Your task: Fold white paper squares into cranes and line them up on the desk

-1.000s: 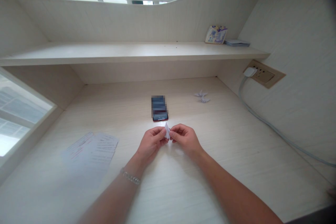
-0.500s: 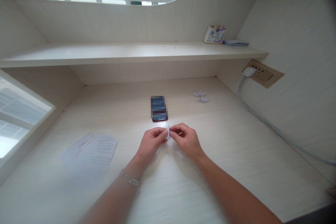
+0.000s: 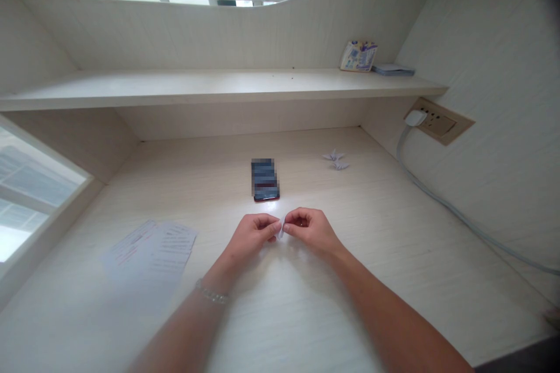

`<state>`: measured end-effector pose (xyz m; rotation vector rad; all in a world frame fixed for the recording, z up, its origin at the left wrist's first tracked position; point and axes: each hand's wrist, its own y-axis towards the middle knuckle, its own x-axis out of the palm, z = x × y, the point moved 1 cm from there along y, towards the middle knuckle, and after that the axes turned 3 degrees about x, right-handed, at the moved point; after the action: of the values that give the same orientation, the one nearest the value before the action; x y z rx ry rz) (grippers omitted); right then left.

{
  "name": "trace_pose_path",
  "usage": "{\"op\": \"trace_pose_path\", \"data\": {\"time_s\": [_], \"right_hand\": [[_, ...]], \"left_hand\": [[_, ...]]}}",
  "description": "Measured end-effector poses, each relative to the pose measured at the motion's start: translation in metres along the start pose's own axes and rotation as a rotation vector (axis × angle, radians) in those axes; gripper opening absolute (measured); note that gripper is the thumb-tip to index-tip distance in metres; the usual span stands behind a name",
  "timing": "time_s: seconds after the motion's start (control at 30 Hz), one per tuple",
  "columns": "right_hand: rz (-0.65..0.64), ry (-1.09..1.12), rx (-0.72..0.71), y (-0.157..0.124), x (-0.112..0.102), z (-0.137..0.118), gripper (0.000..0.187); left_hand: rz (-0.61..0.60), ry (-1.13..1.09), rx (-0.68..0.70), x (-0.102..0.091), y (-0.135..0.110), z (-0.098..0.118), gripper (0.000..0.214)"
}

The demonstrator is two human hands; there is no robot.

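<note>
Evidently, as the head camera, the only view, shows it, the step in hand is a fine bit of folding or creasing, done with both hands in the air or just over the bench [image 3: 210, 178]; whether the paper touches the surface I cannot tell. The small folded paper [image 3: 281, 228] is upright and slightly tilted, between the fingertips of the two hands, about midway between the bench's left and right edges. The left hand [image 3: 254, 231] pinches its left side, thumb on top; the right hand [image 3: 311, 229] has thumb and forefinger drawn together on its right edge, the other fingers curled. Just beyond them, toward the far edge, lies a phone [image 3: 265, 180], its screen blurred out. Near the bench's far right corner lie two pointed paper shapes [image 3: 336, 161], close together. Toward the left edge rest sheets with writing [image 3: 164, 245], well apart from the hands. Above the far edge, a shelf [image 3: 196, 81] carries a printed packet [image 3: 359, 56] at its right end. As I judge it, the next move calls for a steady left pinch and a light right one, keeping the layers aligned; the fold itself is too small to read.
</note>
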<state>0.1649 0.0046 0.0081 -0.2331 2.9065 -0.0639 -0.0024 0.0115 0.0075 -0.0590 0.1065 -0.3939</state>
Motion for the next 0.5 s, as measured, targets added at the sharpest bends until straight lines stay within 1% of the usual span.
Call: {"op": "trace_pose_path", "data": {"time_s": [0.13,0.27,0.33,0.5], "right_hand": [[-0.065,0.017,-0.043,-0.001,-0.001,-0.003,0.005],[-0.088,0.006,-0.110,-0.003,0.001,-0.006,0.003],[-0.076,-0.064,-0.140,-0.004,0.001,-0.006,0.003],[0.027,-0.364,-0.273,-0.007,-0.001,-0.007,0.001]], "left_hand": [[-0.003,-0.051,-0.010,0.001,-0.001,-0.001,0.027],[-0.012,-0.246,-0.060,0.004,-0.002,-0.005,0.025],[-0.023,-0.288,-0.087,0.005,-0.001,-0.006,0.025],[-0.015,-0.203,-0.081,0.006,0.000,-0.010,0.026]]}}
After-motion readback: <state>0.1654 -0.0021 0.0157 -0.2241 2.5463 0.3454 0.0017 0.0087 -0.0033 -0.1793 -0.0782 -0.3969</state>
